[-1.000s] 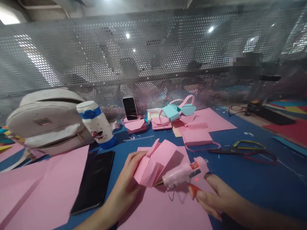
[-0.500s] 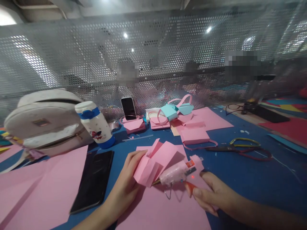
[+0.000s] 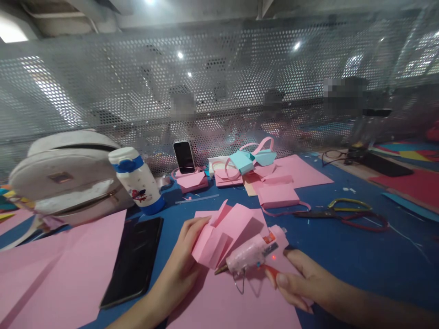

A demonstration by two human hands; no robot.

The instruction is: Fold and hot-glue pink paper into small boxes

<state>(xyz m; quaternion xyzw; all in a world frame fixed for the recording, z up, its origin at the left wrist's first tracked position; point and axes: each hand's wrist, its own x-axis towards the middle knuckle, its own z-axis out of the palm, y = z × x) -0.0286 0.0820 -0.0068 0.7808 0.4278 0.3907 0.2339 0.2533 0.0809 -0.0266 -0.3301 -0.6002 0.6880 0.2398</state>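
- A pink sheet [image 3: 236, 301] lies flat on the blue table [image 3: 343, 265], beneath both hands.
- The right hand [image 3: 295, 278] has its fingers curled round the handle of a pink glue gun [image 3: 245, 256], near the orange trigger; a small red light glows on the gun.
- The left hand [image 3: 183, 256] grips a folded pink paper [image 3: 233, 224] by its left side, thumb and fingers closed on it; some of the fingers are hidden behind.
- The folded paper is held above the sheet, tilted, with a flap standing up. The gun's nozzle points left, just at the paper's lower edge; whether they touch, I cannot tell.
- Left of the left hand lie a black phone [image 3: 133, 262] and a large pink paper [image 3: 61, 274].
- Beyond the right hand rest open scissors [image 3: 350, 214], one handle loop yellowish, the other red.
- Farther off, a pink paper bag [image 3: 278, 196] lies with its strap trailing to the right.
- A white and blue bottle [image 3: 137, 183] stands beside a pale backpack [image 3: 68, 178].
- Behind are two smaller pink bags [image 3: 192, 181], a turquoise bag [image 3: 242, 161] and an upright phone [image 3: 184, 156].
- At the back stands a perforated metal screen [image 3: 219, 55].
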